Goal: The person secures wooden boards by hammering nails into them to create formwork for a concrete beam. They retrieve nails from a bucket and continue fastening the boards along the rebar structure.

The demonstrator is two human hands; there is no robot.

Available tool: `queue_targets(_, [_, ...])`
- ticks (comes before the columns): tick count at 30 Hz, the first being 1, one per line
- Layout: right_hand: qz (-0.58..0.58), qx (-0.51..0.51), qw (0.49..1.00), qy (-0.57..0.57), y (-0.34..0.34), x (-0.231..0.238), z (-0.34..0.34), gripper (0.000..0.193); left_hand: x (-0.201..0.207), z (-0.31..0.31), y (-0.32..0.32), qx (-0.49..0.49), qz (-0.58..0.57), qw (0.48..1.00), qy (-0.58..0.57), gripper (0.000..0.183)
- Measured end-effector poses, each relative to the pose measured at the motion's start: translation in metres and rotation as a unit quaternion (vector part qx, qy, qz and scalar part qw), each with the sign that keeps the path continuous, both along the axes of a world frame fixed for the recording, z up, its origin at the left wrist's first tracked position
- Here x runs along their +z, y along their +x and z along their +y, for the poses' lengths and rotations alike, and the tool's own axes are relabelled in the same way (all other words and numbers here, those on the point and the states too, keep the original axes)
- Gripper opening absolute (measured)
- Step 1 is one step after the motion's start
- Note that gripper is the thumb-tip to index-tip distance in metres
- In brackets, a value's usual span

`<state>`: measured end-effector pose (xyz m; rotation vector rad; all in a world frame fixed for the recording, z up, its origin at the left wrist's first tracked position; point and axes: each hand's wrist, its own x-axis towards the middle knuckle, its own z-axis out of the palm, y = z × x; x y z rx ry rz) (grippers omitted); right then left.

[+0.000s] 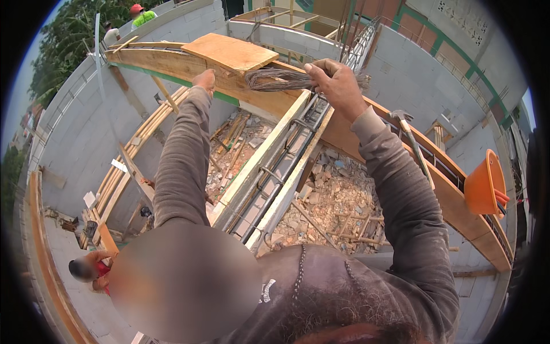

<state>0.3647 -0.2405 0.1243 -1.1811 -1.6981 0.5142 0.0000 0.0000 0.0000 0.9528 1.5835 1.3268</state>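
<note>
Wire bundle [275, 79], dark grey, thin strands, on the far side of the work, by the junction of the curved wooden formwork [163, 65] and the rebar cage [281, 157]. Long axis runs roughly left to right, across the line of the cage. Left end bends round in a closed loop; right portion passes behind the right hand [341, 92], with loose strands showing again beyond it.

Key relation: most of the bundle lies just left of the right hand's fingers, the looped end farthest from them. Right hand is clearly the nearer one. Its thumb and forefinger are close together, other fingers curled; cannot tell whether a strand is pinched between them.

Left hand [204, 82]: left of the loop and apart from it, near the front face of the formwork, fingers curled. Whether they are closed on anything: cannot tell.

Plywood sheet [229, 51] sits on the formwork between the hands, just beyond the bundle's looped end. Rebar cage runs from the junction toward the near side, between two boards. To the right, hammer [413, 140] at the formwork, head at the far end, handle toward the near right; farther right, orange bucket [480, 183], tilted. Below, broken rubble [332, 195]. Near left, low down, a co-worker in red [102, 269].
</note>
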Motion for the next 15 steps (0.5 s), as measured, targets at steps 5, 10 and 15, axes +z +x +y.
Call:
queue_targets(5, [-0.084, -0.085, 0.992, -0.045, -0.023, 0.006, 0.104, 0.059, 0.01, -0.012, 0.029, -0.01, -0.05, 0.999, 0.01, 0.048])
queue_targets(10, [-0.083, -0.07, 0.984, -0.139, -0.063, 0.002, 0.176, 0.064, 0.029, -0.033, 0.003, -0.174, -0.222, 0.959, -0.01, 0.046])
queue_targets(15, [0.042, -0.07, 0.946, -0.315, -0.076, -0.007, 0.225, 0.071, 0.017, -0.04, 0.015, -0.203, -0.379, 0.903, -0.015, 0.028])
